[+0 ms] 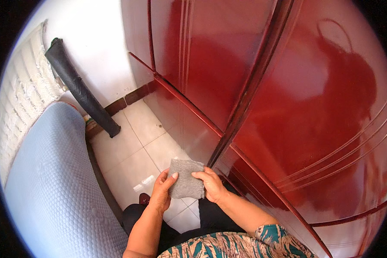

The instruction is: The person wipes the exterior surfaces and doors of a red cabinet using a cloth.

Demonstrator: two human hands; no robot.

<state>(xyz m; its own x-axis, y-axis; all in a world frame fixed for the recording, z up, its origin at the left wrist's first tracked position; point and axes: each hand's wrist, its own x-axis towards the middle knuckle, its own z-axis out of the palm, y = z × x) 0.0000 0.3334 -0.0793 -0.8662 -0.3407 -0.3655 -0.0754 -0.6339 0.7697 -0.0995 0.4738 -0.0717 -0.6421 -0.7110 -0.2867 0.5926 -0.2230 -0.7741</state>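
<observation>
A folded grey cloth (186, 180) with a ribbed texture is held up in front of me, between both hands. My left hand (162, 187) grips its left edge, thumb on top and fingers behind. On the opposite edge, my right hand (211, 181) pinches it the same way, the thumb lying over the upper right part. The fingers beneath the cloth are hidden. Just beyond my right hand stands the glossy dark red wardrobe (219, 86), apart from the cloth.
At the left is a bed with a light blue quilted cover (51, 185). A long black roll (79, 88) leans against the white wall (90, 38). White tiles (129, 165) cover the floor, and a dark red shoe (144, 198) shows below my left arm.
</observation>
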